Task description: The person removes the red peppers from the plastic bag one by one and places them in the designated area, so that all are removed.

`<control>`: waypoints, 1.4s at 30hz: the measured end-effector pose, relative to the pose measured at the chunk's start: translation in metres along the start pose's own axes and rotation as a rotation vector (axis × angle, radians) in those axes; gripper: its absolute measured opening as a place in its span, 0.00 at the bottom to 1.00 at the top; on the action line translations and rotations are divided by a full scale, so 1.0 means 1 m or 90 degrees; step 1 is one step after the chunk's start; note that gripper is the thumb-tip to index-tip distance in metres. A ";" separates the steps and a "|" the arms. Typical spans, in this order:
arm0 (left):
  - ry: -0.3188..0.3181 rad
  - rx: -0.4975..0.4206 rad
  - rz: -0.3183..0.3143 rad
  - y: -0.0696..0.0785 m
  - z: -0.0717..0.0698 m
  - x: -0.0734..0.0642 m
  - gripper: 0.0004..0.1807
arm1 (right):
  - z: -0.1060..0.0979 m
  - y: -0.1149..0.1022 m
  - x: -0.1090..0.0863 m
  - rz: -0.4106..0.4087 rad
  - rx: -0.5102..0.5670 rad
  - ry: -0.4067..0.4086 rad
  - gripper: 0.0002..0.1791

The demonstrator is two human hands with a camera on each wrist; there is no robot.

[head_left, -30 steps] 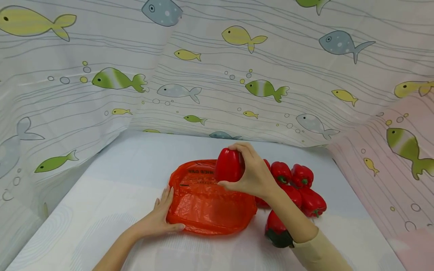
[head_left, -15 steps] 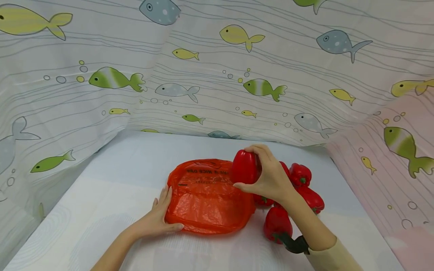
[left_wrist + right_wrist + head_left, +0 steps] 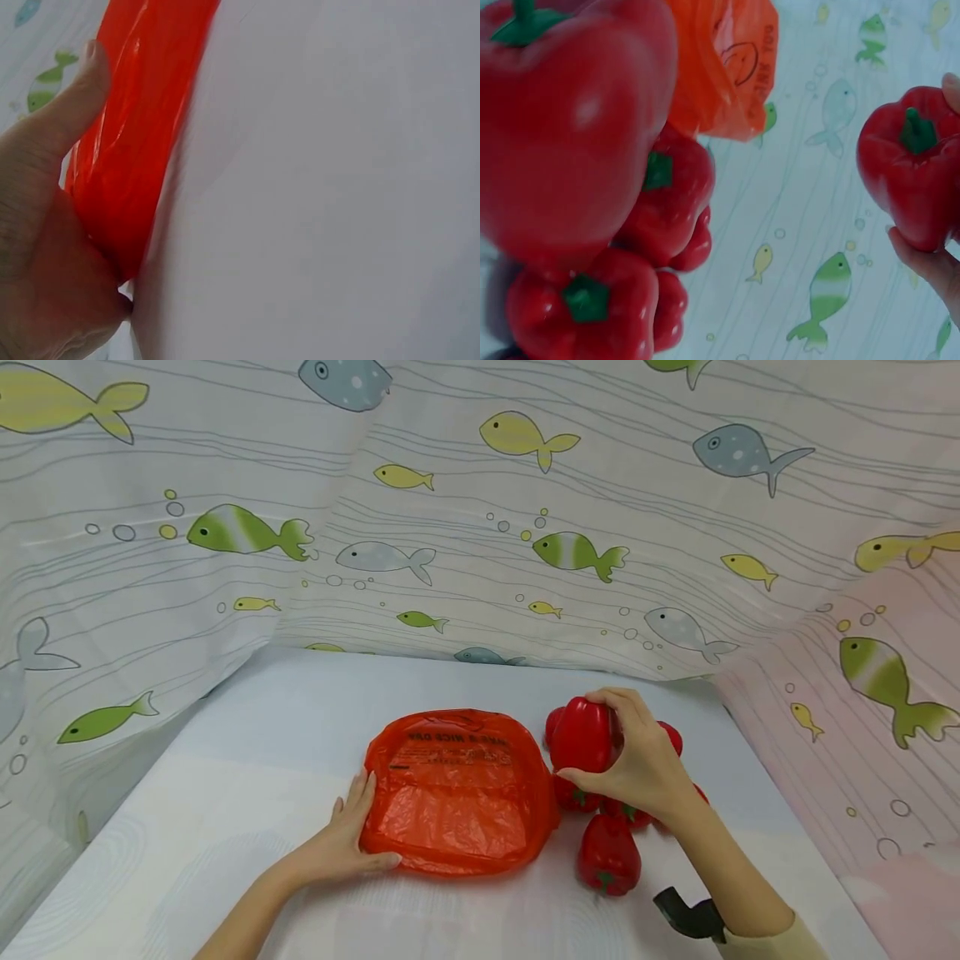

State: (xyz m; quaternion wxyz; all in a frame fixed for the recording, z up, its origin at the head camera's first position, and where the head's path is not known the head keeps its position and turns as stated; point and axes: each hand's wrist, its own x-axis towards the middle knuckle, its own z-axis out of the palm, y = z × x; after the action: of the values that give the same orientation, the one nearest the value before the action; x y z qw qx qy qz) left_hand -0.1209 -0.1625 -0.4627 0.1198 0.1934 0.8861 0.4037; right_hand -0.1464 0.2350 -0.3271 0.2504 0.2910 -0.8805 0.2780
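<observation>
In the head view an orange plastic bag (image 3: 450, 827), with dark printing inside, lies spread wide in mid-table. My left hand (image 3: 341, 843) rests along its left side, fingers extended and thumb toward the front edge. The left wrist view has that thumb beside the bag's shiny orange side (image 3: 142, 127). My right hand (image 3: 645, 760) pinches a red bell pepper (image 3: 582, 735) between thumb and fingers, right of the bag. The held bell pepper (image 3: 907, 165) shows its green stem in the right wrist view.
Several red bell peppers, such as the nearest one (image 3: 609, 853), lie clustered right of the bag, partly hidden by my right hand. A black strap (image 3: 688, 917) hangs at the right wrist. Fish-printed sheeting (image 3: 480, 560) walls the table (image 3: 300, 727) at back and sides.
My right hand has carried the bell pepper rightward from over the bag to above the other bell peppers. The left hand keeps its place against the bag.
</observation>
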 end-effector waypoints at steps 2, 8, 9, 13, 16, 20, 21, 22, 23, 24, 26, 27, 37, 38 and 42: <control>0.001 -0.003 0.003 0.000 -0.001 0.000 0.68 | -0.003 0.003 -0.004 0.008 -0.004 0.001 0.49; 0.003 0.002 0.007 -0.001 -0.001 0.000 0.68 | -0.015 0.012 -0.017 0.050 -0.011 -0.003 0.48; 0.003 0.002 0.007 -0.001 0.000 0.000 0.68 | -0.017 0.014 -0.019 0.058 -0.013 -0.004 0.49; 0.003 0.004 0.007 -0.003 0.001 0.001 0.68 | -0.025 0.020 -0.029 0.076 -0.027 -0.009 0.50; 0.007 0.003 0.013 -0.003 0.001 0.001 0.68 | -0.030 0.025 -0.037 0.082 -0.042 -0.012 0.50; 0.009 0.001 0.018 -0.002 0.001 0.001 0.68 | -0.036 0.032 -0.046 0.076 -0.057 -0.021 0.50; 0.009 0.002 0.018 -0.002 0.001 0.001 0.68 | -0.037 0.034 -0.049 0.074 -0.061 -0.026 0.50; 0.008 0.003 0.017 -0.002 0.001 0.001 0.68 | -0.038 0.035 -0.051 0.075 -0.066 -0.032 0.50; 0.008 0.003 0.016 -0.003 0.001 0.001 0.68 | -0.039 0.036 -0.053 0.078 -0.071 -0.040 0.50; 0.007 0.004 0.015 -0.003 0.001 0.001 0.68 | -0.041 0.037 -0.056 0.083 -0.074 -0.049 0.50; 0.006 0.006 0.014 -0.003 0.001 0.001 0.68 | -0.043 0.038 -0.061 0.095 -0.082 -0.065 0.49; 0.006 0.006 0.013 -0.003 0.001 0.001 0.68 | -0.045 0.039 -0.063 0.102 -0.086 -0.073 0.49; 0.003 0.001 0.024 0.002 -0.002 0.000 0.69 | -0.055 0.044 -0.084 0.153 -0.095 -0.154 0.47; 0.002 0.000 0.025 0.003 -0.002 0.000 0.69 | -0.055 0.045 -0.087 0.162 -0.096 -0.170 0.47; 0.000 -0.001 0.025 0.004 -0.003 0.000 0.68 | -0.057 0.046 -0.097 0.197 -0.086 -0.234 0.46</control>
State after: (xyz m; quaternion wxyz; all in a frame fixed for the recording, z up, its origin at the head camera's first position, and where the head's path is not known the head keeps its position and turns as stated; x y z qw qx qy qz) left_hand -0.1211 -0.1626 -0.4579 0.1122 0.2103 0.8818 0.4069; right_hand -0.0920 0.3382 -0.3604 0.0592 0.1810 -0.9619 0.1960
